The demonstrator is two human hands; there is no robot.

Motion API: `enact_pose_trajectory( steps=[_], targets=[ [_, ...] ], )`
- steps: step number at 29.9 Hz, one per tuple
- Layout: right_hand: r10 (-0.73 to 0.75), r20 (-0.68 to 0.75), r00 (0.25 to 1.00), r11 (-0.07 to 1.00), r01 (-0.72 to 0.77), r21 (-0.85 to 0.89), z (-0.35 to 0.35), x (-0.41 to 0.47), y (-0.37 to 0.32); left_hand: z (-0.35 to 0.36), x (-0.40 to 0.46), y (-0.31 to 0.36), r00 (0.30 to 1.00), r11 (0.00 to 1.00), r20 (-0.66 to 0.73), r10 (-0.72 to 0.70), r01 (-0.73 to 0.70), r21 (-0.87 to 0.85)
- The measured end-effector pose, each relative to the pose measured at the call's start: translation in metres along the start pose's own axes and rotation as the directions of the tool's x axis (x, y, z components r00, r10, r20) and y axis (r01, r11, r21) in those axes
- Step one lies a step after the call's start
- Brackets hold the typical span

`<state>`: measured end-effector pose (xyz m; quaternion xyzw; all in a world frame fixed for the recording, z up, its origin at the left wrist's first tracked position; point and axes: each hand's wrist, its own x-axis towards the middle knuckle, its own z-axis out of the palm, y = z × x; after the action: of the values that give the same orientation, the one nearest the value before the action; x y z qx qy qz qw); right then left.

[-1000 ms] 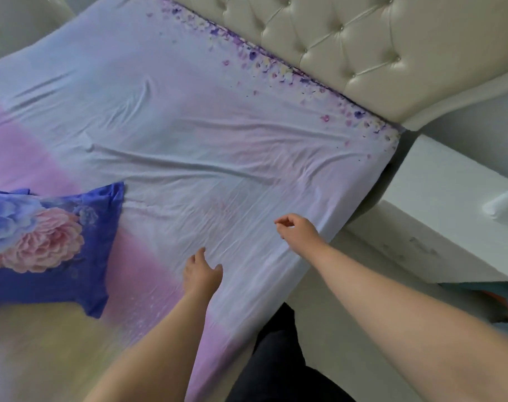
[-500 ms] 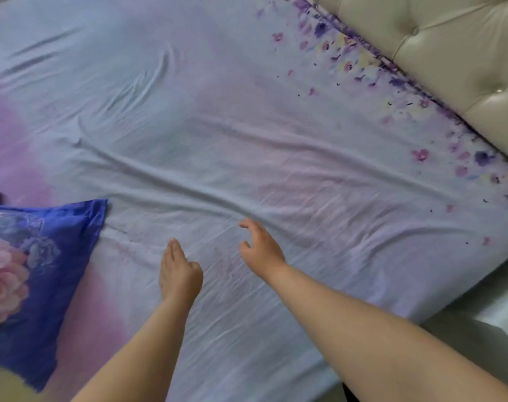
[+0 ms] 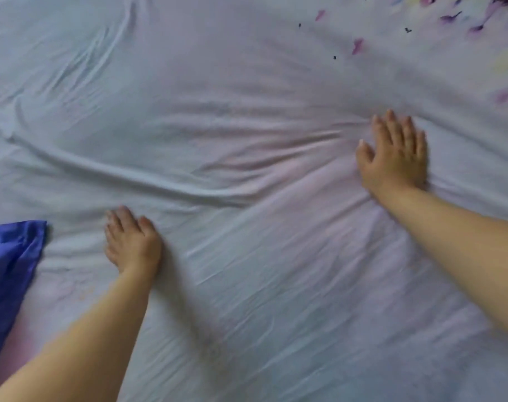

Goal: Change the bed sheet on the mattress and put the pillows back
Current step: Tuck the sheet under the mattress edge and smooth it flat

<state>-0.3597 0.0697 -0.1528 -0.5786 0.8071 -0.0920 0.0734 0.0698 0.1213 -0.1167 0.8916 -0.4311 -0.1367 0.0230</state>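
Two bare forearms reach in from the near edge over a pale lilac-and-blue cotton bed sheet (image 3: 247, 285) that covers the bed across the whole view. The left hand (image 3: 132, 242) lies palm down on the sheet at the near left, its fingers straight and held close together, pressing on the cloth and gripping nothing. Just to its left, at the frame's edge, lies the corner of a deep blue satin pillow (image 3: 9, 274), resting on the sheet and near the hand but not touching it. The right hand (image 3: 394, 158) lies farther out and to the right, well apart from the left, also palm down and flat, with fingers spread and the thumb held out to the side; it holds nothing and presses on the fabric. Small creases fan out leftward from its fingertips. A long raised fold (image 3: 125, 178) runs across the sheet from the far left toward the middle, passing beyond the left hand. Farther on, more soft wrinkles (image 3: 102, 50) crowd the upper left. At the far right corner, a scattered print of purple and pink petals (image 3: 461, 24) marks the sheet's border.
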Motion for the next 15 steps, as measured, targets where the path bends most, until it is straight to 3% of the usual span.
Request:
enact_pose_trajectory(
  steps=[2,4,6,7,8,9,10,11,12,13,14,15],
  targets=[
    [0.007,-0.024,1.000,1.000,-0.007,-0.026,0.009,-0.002,-0.002,0.009,0.032,0.051,0.998,1.000,0.066,-0.002,0.001,0.014],
    [0.017,-0.023,1.000,0.999,-0.017,-0.029,0.016,0.001,-0.005,0.026,0.038,0.116,0.959,0.975,0.220,0.180,-0.203,0.088],
    [0.068,-0.057,0.996,0.997,-0.065,0.044,0.009,0.007,-0.010,0.041,0.013,0.184,0.796,0.875,0.384,0.467,-0.480,-0.067],
    [0.076,-0.133,0.988,0.991,-0.060,0.120,0.005,0.006,-0.017,0.045,-0.004,0.212,0.698,0.819,0.433,0.570,-0.528,-0.227],
    [0.067,-0.245,0.967,0.978,-0.016,0.206,0.001,0.000,-0.028,0.044,-0.016,0.233,0.635,0.776,0.448,0.629,-0.472,-0.420],
    [0.028,-0.327,0.945,0.955,0.071,0.288,-0.001,-0.015,-0.044,0.038,-0.022,0.246,0.618,0.744,0.453,0.643,-0.363,-0.560],
    [-0.059,-0.327,0.943,0.917,0.181,0.356,-0.001,-0.040,-0.065,0.031,-0.023,0.247,0.659,0.719,0.417,0.625,-0.280,-0.636],
    [-0.223,-0.271,0.936,0.859,0.320,0.399,0.000,-0.069,-0.091,0.021,-0.018,0.238,0.745,0.708,0.310,0.590,-0.295,-0.641],
    [-0.457,-0.149,0.877,0.787,0.477,0.391,0.003,-0.099,-0.118,0.014,-0.009,0.222,0.840,0.736,0.132,0.526,-0.371,-0.567],
    [-0.689,0.033,0.724,0.680,0.629,0.376,0.007,-0.126,-0.144,0.009,0.005,0.200,0.879,0.775,-0.041,0.474,-0.439,-0.455],
    [-0.836,0.257,0.484,0.548,0.759,0.352,0.010,-0.143,-0.166,0.006,0.019,0.174,0.894,0.825,-0.164,0.417,-0.448,-0.344],
    [-0.858,0.446,0.254,0.425,0.839,0.340,0.013,-0.145,-0.181,0.002,0.030,0.148,0.923,0.886,-0.206,0.326,-0.374,-0.274]
  ],
)
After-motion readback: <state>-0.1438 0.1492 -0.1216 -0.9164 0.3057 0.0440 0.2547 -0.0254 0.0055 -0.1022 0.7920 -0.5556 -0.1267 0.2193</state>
